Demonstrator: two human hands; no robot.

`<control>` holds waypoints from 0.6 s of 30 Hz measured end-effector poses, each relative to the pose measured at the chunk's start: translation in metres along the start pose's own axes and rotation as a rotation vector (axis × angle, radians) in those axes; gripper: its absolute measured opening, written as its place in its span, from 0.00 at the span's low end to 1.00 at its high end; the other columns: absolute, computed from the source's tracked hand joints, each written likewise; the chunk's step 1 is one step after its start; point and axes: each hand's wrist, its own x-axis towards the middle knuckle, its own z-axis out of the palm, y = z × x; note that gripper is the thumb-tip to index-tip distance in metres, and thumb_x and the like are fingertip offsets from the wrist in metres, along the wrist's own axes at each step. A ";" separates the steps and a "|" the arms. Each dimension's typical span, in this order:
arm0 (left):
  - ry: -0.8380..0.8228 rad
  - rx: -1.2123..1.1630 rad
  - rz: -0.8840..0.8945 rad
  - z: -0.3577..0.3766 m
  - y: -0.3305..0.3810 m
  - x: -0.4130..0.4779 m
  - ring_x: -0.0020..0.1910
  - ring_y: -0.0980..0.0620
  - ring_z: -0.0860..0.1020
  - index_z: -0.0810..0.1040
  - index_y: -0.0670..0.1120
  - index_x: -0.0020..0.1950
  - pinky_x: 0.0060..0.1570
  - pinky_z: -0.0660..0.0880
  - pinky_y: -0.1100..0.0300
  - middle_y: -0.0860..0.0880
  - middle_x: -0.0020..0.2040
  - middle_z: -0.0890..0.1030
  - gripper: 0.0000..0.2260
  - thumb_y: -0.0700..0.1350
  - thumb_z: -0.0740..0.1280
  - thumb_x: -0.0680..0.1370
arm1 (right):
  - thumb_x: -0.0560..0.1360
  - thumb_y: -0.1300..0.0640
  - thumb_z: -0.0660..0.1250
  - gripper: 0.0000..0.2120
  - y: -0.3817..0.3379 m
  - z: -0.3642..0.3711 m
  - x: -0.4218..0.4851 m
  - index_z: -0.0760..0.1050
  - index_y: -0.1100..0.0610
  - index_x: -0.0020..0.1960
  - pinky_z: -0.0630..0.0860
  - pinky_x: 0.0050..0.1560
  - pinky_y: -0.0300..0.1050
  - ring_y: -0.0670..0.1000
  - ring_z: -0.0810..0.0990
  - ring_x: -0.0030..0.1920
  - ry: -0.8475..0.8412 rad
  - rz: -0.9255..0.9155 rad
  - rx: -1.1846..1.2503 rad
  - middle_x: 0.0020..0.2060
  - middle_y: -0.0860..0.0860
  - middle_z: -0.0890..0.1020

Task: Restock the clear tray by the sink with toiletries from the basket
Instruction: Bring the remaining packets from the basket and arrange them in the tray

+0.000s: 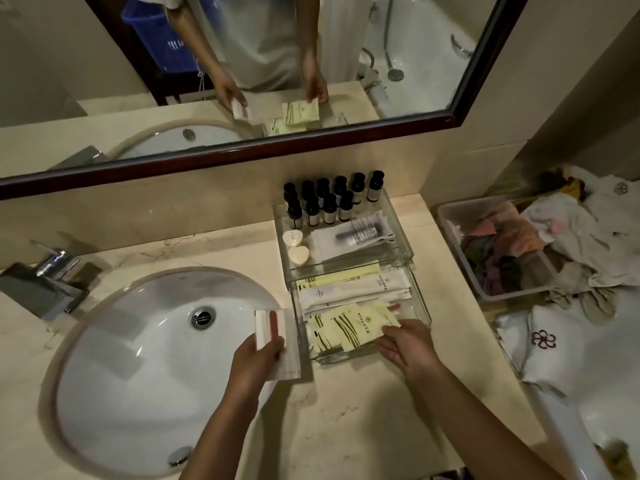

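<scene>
The clear tray (pixel 420 296) stands on the counter right of the sink. Its back row holds several small dark bottles (pixel 329 202); in front lie two heart-shaped soaps (pixel 298 255), white sachets (pixel 349 289) and pale yellow packets (pixel 349 325). My right hand (pixel 405 344) reaches into the tray's front part and pinches the edge of a yellow packet. My left hand (pixel 258 358) grips a small stack of white packets with a pink strip (pixel 272 329), just left of the tray over the sink's rim. The blue basket (pixel 156 32) shows only in the mirror.
The round white sink (pixel 138 368) with its chrome tap (pixel 52 271) fills the left of the counter. A plastic tub of cloths (pixel 460 237) and crumpled white towels (pixel 568 341) sit to the right. A dark-framed mirror (pixel 242 154) runs along the back wall.
</scene>
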 end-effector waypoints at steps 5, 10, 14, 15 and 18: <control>-0.002 -0.032 -0.021 0.008 -0.006 -0.003 0.41 0.51 0.78 0.75 0.46 0.50 0.37 0.73 0.60 0.49 0.42 0.80 0.03 0.39 0.65 0.78 | 0.75 0.70 0.63 0.08 0.009 0.031 0.003 0.68 0.59 0.44 0.80 0.35 0.38 0.52 0.80 0.37 0.004 -0.005 -0.034 0.38 0.56 0.79; -0.001 -0.046 -0.026 0.008 -0.006 -0.004 0.41 0.50 0.78 0.76 0.42 0.54 0.38 0.74 0.59 0.47 0.43 0.81 0.07 0.39 0.65 0.77 | 0.74 0.66 0.66 0.06 0.021 0.040 0.009 0.70 0.59 0.44 0.80 0.42 0.50 0.53 0.82 0.34 0.034 -0.048 -0.312 0.35 0.56 0.81; 0.000 -0.042 0.001 0.009 -0.001 -0.005 0.40 0.51 0.78 0.76 0.44 0.51 0.38 0.74 0.60 0.49 0.42 0.80 0.05 0.39 0.64 0.77 | 0.75 0.64 0.64 0.08 0.019 0.037 0.010 0.67 0.53 0.47 0.72 0.28 0.42 0.50 0.78 0.26 0.058 -0.104 -0.397 0.37 0.55 0.80; -0.006 -0.046 0.008 0.010 0.000 -0.005 0.40 0.52 0.78 0.76 0.45 0.51 0.39 0.74 0.60 0.49 0.42 0.80 0.04 0.39 0.64 0.77 | 0.75 0.63 0.64 0.09 0.019 0.036 0.011 0.66 0.52 0.49 0.71 0.27 0.41 0.50 0.77 0.25 0.059 -0.113 -0.414 0.38 0.55 0.81; -0.042 -0.049 0.017 0.014 0.003 -0.005 0.41 0.53 0.78 0.76 0.46 0.52 0.37 0.74 0.61 0.50 0.43 0.80 0.05 0.39 0.64 0.78 | 0.75 0.59 0.65 0.08 0.016 0.037 0.010 0.68 0.51 0.51 0.76 0.30 0.45 0.51 0.78 0.26 0.100 -0.161 -0.468 0.38 0.54 0.81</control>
